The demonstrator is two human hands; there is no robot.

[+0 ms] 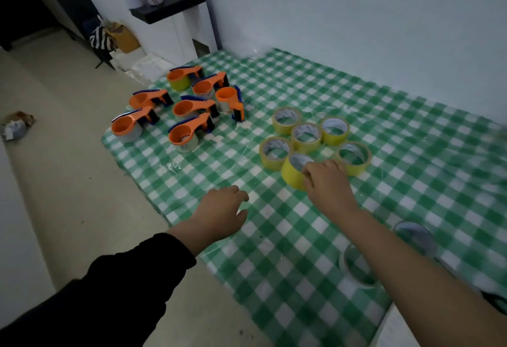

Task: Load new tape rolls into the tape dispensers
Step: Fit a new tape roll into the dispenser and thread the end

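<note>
Several yellow tape rolls [306, 135] lie clustered on a green checked cloth [411, 182]. The nearest roll [292, 171] is tilted, and my right hand [327, 184] grips its near rim with fingers inside the core. My left hand [219, 212] rests low over the cloth to the left, fingers loosely curled and holding nothing. Several orange and blue tape dispensers [189, 108] sit in a group at the far left of the cloth, most with pale rolls in them, one [179, 79] with a yellow roll.
Two clear, nearly used-up rolls [356, 267] lie near my right forearm at the cloth's near right edge. Beige floor runs along the left. A white cabinet with a black top [170, 6] stands by the wall behind the dispensers. Crumpled wrapping [16, 124] lies on the floor.
</note>
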